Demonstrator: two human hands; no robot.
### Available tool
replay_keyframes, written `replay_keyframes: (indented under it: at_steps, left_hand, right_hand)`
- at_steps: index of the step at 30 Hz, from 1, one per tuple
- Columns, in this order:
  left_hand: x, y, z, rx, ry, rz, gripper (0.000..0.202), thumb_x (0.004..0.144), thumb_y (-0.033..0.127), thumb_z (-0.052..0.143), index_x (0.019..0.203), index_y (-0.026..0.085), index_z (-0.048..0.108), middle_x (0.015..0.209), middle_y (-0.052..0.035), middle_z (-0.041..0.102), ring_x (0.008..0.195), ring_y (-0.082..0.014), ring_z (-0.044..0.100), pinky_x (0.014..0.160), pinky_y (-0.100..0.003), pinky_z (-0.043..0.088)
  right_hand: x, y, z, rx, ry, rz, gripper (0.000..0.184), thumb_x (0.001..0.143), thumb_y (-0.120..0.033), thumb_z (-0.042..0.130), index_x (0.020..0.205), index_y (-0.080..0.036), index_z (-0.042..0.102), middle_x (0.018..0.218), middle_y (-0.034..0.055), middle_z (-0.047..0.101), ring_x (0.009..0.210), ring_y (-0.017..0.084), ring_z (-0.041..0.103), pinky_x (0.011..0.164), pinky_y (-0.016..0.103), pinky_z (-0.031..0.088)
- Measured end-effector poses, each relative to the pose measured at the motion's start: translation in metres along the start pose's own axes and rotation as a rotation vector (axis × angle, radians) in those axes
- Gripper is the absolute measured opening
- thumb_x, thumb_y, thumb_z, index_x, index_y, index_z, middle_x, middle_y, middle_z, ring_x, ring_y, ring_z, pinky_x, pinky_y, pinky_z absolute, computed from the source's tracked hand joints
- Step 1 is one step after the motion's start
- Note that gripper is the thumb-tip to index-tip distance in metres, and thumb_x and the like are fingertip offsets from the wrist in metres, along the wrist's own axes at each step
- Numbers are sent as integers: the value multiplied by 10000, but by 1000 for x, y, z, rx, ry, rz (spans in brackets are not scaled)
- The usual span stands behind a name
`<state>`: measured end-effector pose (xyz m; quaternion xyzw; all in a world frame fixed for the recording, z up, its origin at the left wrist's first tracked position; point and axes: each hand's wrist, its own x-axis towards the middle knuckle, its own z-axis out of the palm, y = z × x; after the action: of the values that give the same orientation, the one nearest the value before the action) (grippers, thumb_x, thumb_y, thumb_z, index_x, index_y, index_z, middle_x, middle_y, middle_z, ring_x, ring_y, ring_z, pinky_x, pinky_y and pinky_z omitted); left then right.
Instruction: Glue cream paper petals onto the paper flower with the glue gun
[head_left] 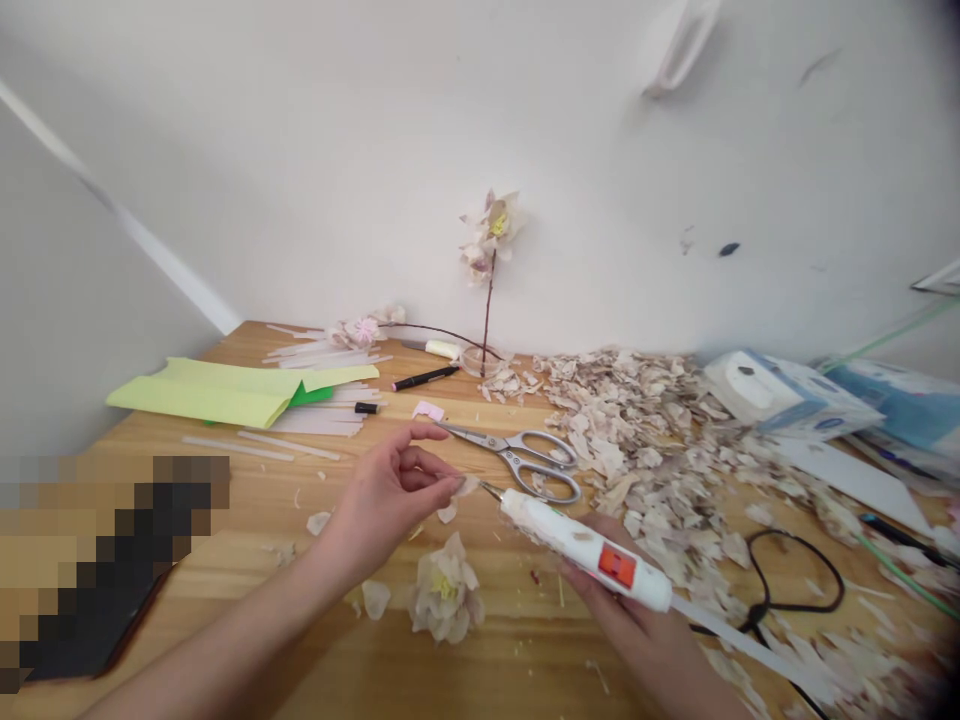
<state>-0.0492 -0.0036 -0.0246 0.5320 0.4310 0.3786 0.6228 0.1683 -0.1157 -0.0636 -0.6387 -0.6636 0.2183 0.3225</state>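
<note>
Glue gun (581, 545) hides part of the right hand (628, 620) clasping it, while the left hand (401, 482) pinches a partly-covered petal (469, 486).

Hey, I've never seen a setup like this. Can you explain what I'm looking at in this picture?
There's no machine here, just a person's two bare hands. A camera worn on their head took the picture, looking forward and down. The left hand pinches a small pale petal. The right hand holds a white glue gun, its tip close to that petal. On the wooden table, a pale flower lies nearest the person, scissors lie farther back, loose petals are heaped to the right, and yellow-green paper sits to the left.
</note>
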Motion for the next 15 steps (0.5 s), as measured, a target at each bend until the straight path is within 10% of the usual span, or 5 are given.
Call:
replay_keyframes:
  at_steps: [15]
  left_hand:
    - [-1,1,2,6,-2,-13,410,625,232,737,971,196,520,649,39,650,575,-121,627,567,-236,497]
  right_hand:
    - [3,-6,3,20,35,-3,158,885,-366,436,899,-239,529,822,28,618,741,206,578,653,328,458]
